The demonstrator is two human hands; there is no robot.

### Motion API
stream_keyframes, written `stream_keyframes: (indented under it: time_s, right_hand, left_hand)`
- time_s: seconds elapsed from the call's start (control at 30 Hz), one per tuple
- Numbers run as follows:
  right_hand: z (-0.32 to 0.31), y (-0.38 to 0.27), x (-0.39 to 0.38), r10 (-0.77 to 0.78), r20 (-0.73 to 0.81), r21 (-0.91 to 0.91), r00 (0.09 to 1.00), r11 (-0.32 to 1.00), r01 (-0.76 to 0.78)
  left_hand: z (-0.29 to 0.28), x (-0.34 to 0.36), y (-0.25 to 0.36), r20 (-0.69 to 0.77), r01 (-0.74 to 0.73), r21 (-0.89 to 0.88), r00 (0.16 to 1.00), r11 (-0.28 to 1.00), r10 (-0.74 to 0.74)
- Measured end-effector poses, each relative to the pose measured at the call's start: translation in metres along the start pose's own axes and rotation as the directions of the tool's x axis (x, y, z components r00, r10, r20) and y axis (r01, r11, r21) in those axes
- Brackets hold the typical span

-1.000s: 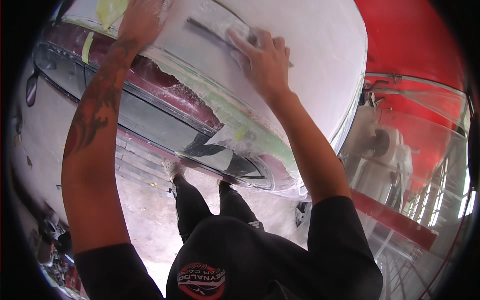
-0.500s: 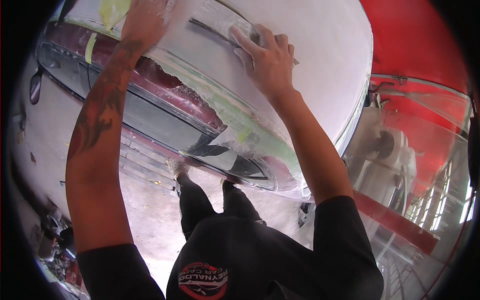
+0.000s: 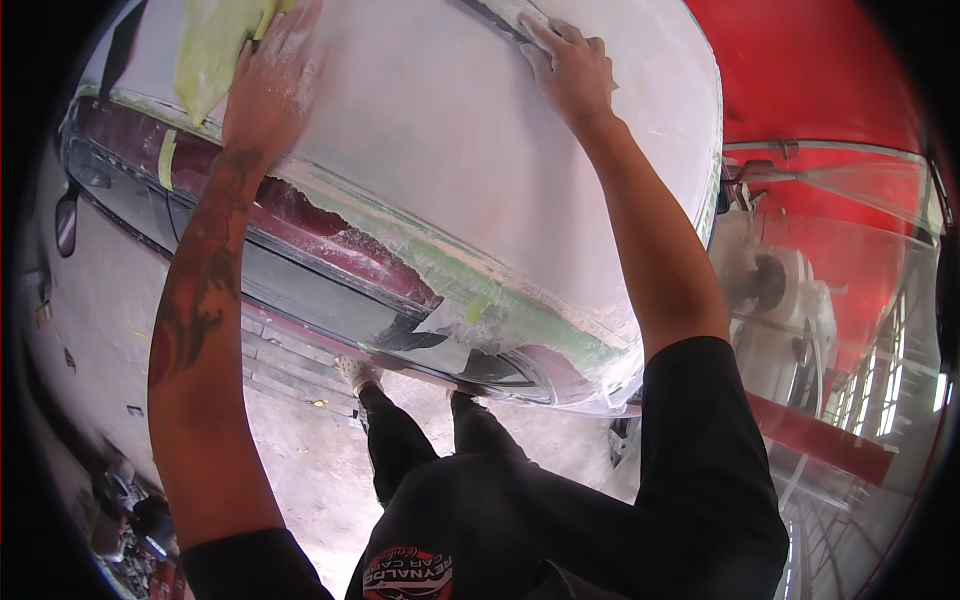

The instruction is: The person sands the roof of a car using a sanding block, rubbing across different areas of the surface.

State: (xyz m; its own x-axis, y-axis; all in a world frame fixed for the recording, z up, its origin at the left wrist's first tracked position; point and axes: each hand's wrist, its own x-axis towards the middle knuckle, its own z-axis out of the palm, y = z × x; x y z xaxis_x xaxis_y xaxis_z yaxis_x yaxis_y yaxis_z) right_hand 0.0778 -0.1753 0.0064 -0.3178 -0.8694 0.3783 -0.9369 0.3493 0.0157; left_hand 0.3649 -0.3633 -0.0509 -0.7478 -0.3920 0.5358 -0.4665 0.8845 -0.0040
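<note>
A car roof (image 3: 430,130), whitish and dusty, fills the upper middle of the view. My right hand (image 3: 575,70) is closed around a long, flat sanding block (image 3: 497,18) that lies on the roof; the block's far end runs out of the picture at the top. On the left part of the roof my left hand (image 3: 272,85) rests palm down, powdered with white dust, its fingers stretched out. Right beside it lies a crumpled yellow cloth (image 3: 212,60).
Below the roof run a dark red door frame (image 3: 340,250) with peeled edges, green-tinted sanded patches and the side windows (image 3: 310,285). A strip of yellow tape (image 3: 167,160) sticks to the frame. Clear plastic sheeting (image 3: 850,270) and a red panel (image 3: 820,80) stand at right.
My right hand has pushed the sanding block farther away across the roof. The view has shifted, so more of the left hand and the yellow cloth shows.
</note>
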Motion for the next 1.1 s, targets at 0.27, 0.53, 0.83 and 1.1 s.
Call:
stream_keyframes:
  time_s: [0.27,0.53,0.83,1.1]
  right_hand:
    - [-0.042,-0.062,-0.137,-0.218,0.036,0.120,0.975,0.970,0.213]
    - [0.022,0.011,0.066,-0.022,-0.061,-0.164,0.998,0.986,0.012]
    - [-0.021,-0.072,-0.067,-0.396,0.022,0.085,0.918,0.916,0.393]
    - [0.023,-0.010,0.067,-0.172,-0.036,-0.116,0.984,0.979,0.167]
  left_hand:
    - [-0.004,-0.005,-0.002,0.000,0.152,-0.124,0.988,0.981,-0.153]
    - [-0.002,0.006,0.005,-0.018,0.154,-0.174,0.987,0.973,-0.160]
    - [-0.009,-0.007,-0.003,0.067,0.194,-0.093,0.980,0.977,-0.188]
    - [-0.011,0.000,0.002,0.007,0.144,-0.133,0.990,0.981,-0.144]
